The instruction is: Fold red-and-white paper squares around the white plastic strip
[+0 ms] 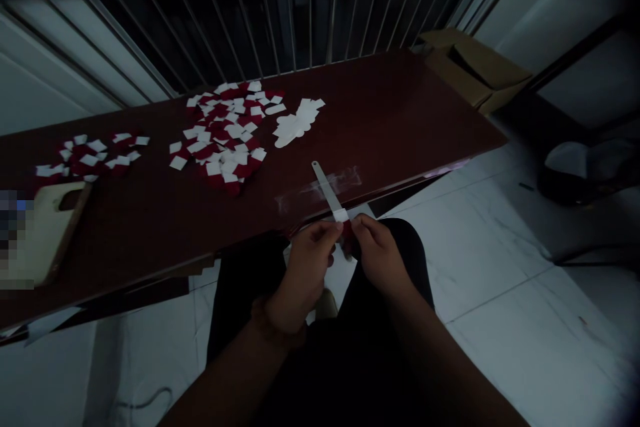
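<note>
Both hands meet just in front of the near edge of a dark red table (400, 113). My left hand (305, 273) and my right hand (380, 257) are closed in pinches around a small red and white piece (345, 227) held between them. A white strip (327, 190) runs from the table top down to that piece. On the table behind lies a big heap of red and white paper pieces (225, 133), a smaller heap (93, 157) to the left, and a stack of plain white cut-outs (295, 123).
A phone in a beige case (47, 233) lies at the table's left end. A metal railing (250, 13) runs behind the table. An open cardboard box (475, 67) sits at the far right. White floor tiles (500, 267) spread to the right, with a dark bag (585, 173).
</note>
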The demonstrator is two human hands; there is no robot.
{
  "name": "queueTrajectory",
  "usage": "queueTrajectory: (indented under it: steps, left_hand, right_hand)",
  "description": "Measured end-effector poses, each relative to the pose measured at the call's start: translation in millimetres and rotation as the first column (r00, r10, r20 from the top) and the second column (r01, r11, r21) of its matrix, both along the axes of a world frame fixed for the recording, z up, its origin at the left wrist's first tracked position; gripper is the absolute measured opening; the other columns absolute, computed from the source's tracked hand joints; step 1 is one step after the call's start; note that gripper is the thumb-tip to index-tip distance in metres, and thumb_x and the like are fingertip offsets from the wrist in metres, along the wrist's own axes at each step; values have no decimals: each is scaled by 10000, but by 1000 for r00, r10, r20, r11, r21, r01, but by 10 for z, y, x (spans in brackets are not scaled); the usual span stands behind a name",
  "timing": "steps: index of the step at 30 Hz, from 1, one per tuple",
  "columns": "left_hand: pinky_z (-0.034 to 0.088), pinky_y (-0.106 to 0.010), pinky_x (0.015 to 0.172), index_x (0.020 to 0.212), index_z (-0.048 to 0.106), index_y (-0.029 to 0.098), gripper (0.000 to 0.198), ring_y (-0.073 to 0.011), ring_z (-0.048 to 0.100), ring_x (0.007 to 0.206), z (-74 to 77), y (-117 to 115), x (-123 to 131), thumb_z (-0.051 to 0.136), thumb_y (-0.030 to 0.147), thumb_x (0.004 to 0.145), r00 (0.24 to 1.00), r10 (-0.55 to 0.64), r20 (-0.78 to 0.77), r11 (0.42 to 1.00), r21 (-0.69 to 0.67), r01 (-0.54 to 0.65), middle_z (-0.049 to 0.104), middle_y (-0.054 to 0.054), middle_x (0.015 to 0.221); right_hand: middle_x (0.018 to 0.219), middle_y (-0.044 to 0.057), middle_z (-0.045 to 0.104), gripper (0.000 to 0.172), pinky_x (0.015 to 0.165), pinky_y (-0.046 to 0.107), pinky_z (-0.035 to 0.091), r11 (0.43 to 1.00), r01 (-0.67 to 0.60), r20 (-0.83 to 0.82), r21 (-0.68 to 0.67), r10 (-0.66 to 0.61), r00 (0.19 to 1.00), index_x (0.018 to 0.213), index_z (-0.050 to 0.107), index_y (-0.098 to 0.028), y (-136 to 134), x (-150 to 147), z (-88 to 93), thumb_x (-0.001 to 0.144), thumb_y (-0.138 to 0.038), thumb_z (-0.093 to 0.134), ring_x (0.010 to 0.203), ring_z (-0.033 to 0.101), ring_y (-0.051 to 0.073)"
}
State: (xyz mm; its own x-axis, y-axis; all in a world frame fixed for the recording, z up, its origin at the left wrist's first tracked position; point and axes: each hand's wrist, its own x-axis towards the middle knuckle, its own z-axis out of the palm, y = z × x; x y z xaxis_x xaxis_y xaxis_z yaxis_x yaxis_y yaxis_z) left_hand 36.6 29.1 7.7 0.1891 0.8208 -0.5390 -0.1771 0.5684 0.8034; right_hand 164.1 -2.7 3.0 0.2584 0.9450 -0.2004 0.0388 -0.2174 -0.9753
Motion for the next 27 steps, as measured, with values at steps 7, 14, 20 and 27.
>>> queueTrajectory:
  steps: [7, 14, 20, 27]
  left_hand:
    - [215, -204, 465, 772, 668, 164, 358, -61, 397, 557, -1, 4, -34, 774, 504, 806, 998, 18, 61, 1000, -10, -17, 550, 16, 763]
    - [247, -211, 475, 723, 644, 176, 321, -68, 375, 526, 26, 54, 26, 808, 447, 773, 999, 23, -22, 999, 40, -22, 484, 49, 635]
    - [229, -212, 462, 724, 640, 170, 350, -70, 403, 540, 8, 55, -4, 741, 487, 835, 999, 52, -7, 998, 44, -51, 531, 20, 688]
    - [243, -227, 466, 757, 713, 182, 218, -82, 382, 507, -9, 46, -30, 707, 386, 834, 998, 6, -54, 993, 118, 0, 546, 21, 627]
  right_hand:
    - [649, -27, 602, 276, 566, 284, 406, 999, 50, -71, -16, -51, 996, 779, 635, -227, 64, 19, 61, 936, -452, 664, 593, 544, 149]
    - [594, -21, 600, 365, 601, 294, 434, 1000, 4, -104, -28, -7, 995, 649, 586, -229, 111, 52, 77, 930, -445, 675, 581, 548, 151]
    - [623, -8, 622, 326, 636, 302, 430, 999, 26, -120, -47, -31, 992, 718, 666, -218, 77, 68, 90, 959, -430, 610, 629, 562, 163]
    - [599, -33, 596, 306, 598, 287, 405, 999, 2, -172, -54, -11, 985, 709, 601, -230, 59, 44, 47, 936, -431, 648, 583, 519, 147]
